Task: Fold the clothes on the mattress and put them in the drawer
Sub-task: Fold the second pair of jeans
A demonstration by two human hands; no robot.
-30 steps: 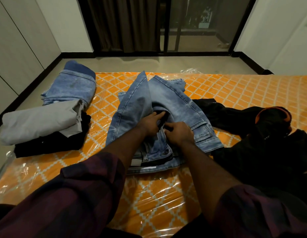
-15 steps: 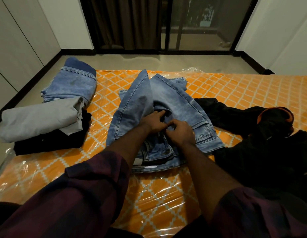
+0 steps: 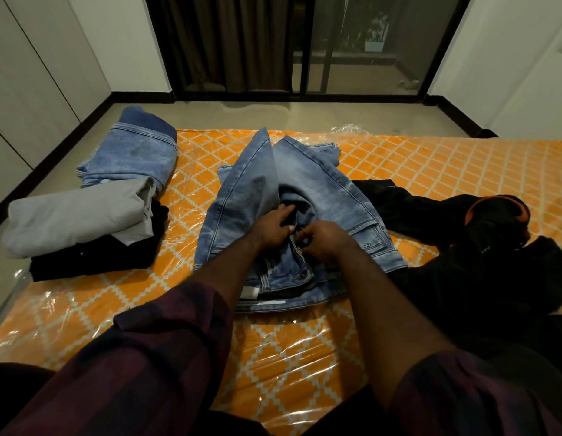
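Note:
Light blue jeans (image 3: 320,190) lie bunched in the middle of the orange patterned mattress (image 3: 305,357), waistband toward me. My left hand (image 3: 273,226) grips the denim beside the fly, fingers reaching into the fold. My right hand (image 3: 323,239) pinches the fly edge just above the button. The two hands almost touch. A black garment with an orange collar (image 3: 481,247) lies unfolded to the right.
At the mattress's left edge sit folded clothes: blue jeans (image 3: 132,155), a grey piece (image 3: 75,215) and a black one (image 3: 94,262) underneath. Plastic wrap covers the mattress. Bare floor and a dark glass sliding door (image 3: 352,45) lie beyond. White cabinet doors (image 3: 25,73) line the left wall.
Both hands have shifted slightly along the jeans' fly, and the right hand's fingers have closed tighter on the fly edge. The other clothes have not moved.

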